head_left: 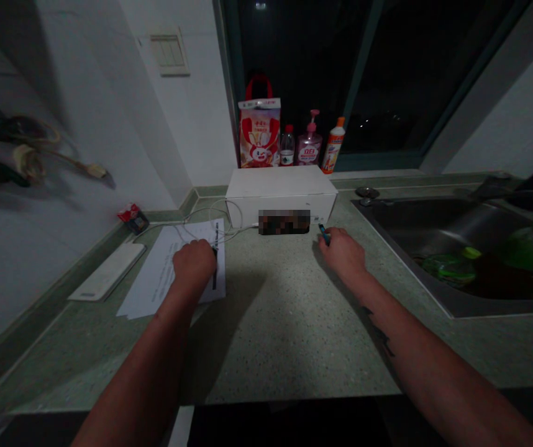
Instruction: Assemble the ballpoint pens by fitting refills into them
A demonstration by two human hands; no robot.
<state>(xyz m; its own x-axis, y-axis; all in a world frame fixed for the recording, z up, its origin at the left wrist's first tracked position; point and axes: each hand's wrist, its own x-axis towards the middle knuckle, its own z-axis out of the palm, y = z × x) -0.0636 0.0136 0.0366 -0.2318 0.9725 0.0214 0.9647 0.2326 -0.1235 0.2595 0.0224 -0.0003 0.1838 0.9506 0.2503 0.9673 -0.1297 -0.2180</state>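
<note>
A **left hand** (194, 264) is seen closed, curled over a **slim dark pen** (214, 272) that is pressed against a **sheet of printed paper** (168, 273) on a speckled green **tabletop** (271, 335). A **right hand** (343, 251) is held partly closed, with a **small blue object** (324, 234) gripped between its fingertips, just in front of a **pixelated patch** (284, 221) that hides whatever is there. Behind both hands, a **white cardboard box** (280, 192) is placed against the window, and a **white cable** (210, 214) is looped beside it, running over the top of the paper. A **red-handled bag** (259, 133), a **water bottle** (287, 148), a **pink pump bottle** (309, 146) and an **orange-capped bottle** (333, 146) are lined up on the sill. A **stainless steel sink** (434, 217) is set to the right, with green items inside. A **white slab** (108, 271) lies left of the paper.
</note>
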